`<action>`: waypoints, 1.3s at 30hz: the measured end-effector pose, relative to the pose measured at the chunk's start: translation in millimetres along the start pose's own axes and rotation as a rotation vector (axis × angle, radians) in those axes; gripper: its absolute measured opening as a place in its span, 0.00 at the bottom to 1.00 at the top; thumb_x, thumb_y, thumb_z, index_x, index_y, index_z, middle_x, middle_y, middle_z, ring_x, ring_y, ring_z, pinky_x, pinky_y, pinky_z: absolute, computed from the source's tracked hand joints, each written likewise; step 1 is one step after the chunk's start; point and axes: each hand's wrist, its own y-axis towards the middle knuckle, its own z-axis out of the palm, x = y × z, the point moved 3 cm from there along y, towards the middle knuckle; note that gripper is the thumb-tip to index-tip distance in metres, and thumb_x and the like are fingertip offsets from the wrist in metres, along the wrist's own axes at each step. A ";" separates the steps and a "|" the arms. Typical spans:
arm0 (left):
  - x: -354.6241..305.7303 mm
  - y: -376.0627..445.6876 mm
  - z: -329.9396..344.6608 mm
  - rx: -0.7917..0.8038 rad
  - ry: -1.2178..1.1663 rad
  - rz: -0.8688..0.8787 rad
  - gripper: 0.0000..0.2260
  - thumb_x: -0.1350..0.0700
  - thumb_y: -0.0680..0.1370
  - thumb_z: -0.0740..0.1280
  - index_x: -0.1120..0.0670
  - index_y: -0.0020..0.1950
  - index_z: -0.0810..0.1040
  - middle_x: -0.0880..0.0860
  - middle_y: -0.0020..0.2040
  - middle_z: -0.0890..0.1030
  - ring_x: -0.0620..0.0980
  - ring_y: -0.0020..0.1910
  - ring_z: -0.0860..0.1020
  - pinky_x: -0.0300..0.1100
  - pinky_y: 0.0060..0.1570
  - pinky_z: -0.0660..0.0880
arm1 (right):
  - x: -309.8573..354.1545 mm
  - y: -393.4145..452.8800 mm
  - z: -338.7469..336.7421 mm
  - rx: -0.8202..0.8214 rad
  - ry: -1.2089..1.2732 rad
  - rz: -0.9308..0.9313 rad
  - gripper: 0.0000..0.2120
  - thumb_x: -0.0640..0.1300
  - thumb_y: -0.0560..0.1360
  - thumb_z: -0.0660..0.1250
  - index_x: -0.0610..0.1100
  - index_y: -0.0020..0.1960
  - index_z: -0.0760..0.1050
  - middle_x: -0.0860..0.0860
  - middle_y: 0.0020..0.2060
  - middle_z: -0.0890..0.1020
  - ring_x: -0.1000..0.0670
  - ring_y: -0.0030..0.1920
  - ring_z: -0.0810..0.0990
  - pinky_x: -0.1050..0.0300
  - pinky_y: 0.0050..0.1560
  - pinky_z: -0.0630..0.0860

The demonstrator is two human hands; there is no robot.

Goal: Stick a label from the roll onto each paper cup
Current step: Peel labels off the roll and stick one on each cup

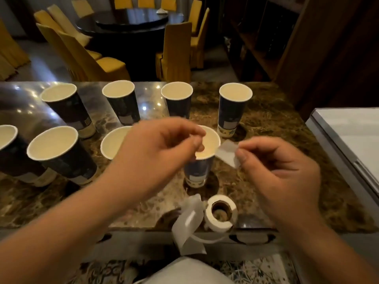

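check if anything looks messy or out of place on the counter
One oddity: a loose tail of spent backing paper trails from the label roll over the counter's near edge. The paper cups all stand upright.

No text, brand or number can be read. Pale patches and printed bands are seen low on the dark paper cups (232,111), but they are too blurred; the label (226,153) pinched in the fingers (243,155) is blank.

Single head cam, wide-angle, looks forward and down at close range over marble table (266,119); dining room fills frame's upper part.
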 end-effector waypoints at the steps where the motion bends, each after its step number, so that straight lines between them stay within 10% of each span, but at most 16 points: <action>1: -7.5 13.2 -6.0 -0.019 0.020 0.027 0.09 0.50 0.73 0.64 0.45 0.51 0.81 0.43 0.41 0.85 0.39 0.43 0.83 0.36 0.44 0.81 | -1.2 8.5 -3.7 -0.036 0.001 0.004 0.07 0.42 0.74 0.69 0.53 0.48 0.78 0.57 0.44 0.82 0.55 0.42 0.82 0.67 0.40 0.78; 8: -11.8 152.8 20.4 0.179 0.481 0.211 0.17 0.48 0.77 0.68 0.49 0.64 0.74 0.48 0.59 0.80 0.43 0.56 0.78 0.36 0.52 0.76 | -33.2 43.8 -19.5 -0.106 -0.029 0.151 0.09 0.40 0.74 0.70 0.54 0.47 0.78 0.60 0.44 0.81 0.58 0.45 0.81 0.69 0.42 0.78; 15: 60.9 244.5 99.4 0.454 0.755 0.026 0.47 0.40 0.67 0.75 0.48 0.78 0.52 0.58 0.80 0.49 0.62 0.77 0.53 0.58 0.73 0.60 | -68.6 44.9 -11.7 -0.096 -0.185 0.214 0.06 0.40 0.73 0.72 0.51 0.46 0.80 0.58 0.39 0.82 0.56 0.43 0.81 0.58 0.41 0.80; 21: 68.4 265.6 119.7 0.444 0.665 0.032 0.41 0.46 0.70 0.75 0.48 0.77 0.56 0.56 0.72 0.66 0.58 0.67 0.71 0.49 0.59 0.74 | -85.7 52.7 -17.3 -0.126 -0.183 0.307 0.08 0.39 0.74 0.71 0.53 0.45 0.81 0.58 0.40 0.82 0.57 0.43 0.81 0.61 0.42 0.79; 30: 10.6 253.9 59.6 0.591 0.228 0.212 0.39 0.55 0.70 0.76 0.40 0.75 0.60 0.47 0.72 0.65 0.47 0.69 0.65 0.42 0.65 0.68 | -61.3 80.7 -41.3 -0.183 0.155 0.309 0.09 0.36 0.73 0.71 0.50 0.43 0.82 0.53 0.40 0.83 0.53 0.42 0.82 0.58 0.44 0.81; 35: -21.3 211.7 7.8 0.811 -0.231 0.209 0.40 0.70 0.68 0.73 0.42 0.73 0.64 0.44 0.72 0.68 0.45 0.70 0.70 0.43 0.63 0.74 | -28.7 101.2 -52.8 -0.067 0.584 0.213 0.08 0.51 0.65 0.76 0.51 0.42 0.82 0.51 0.36 0.82 0.52 0.35 0.81 0.61 0.35 0.79; 39: -30.1 181.2 8.4 0.548 -0.738 0.137 0.39 0.65 0.65 0.74 0.47 0.73 0.66 0.56 0.68 0.73 0.57 0.66 0.76 0.53 0.60 0.76 | -12.0 111.3 -37.8 0.003 0.906 0.172 0.15 0.50 0.60 0.81 0.47 0.42 0.81 0.48 0.33 0.81 0.53 0.28 0.80 0.63 0.29 0.78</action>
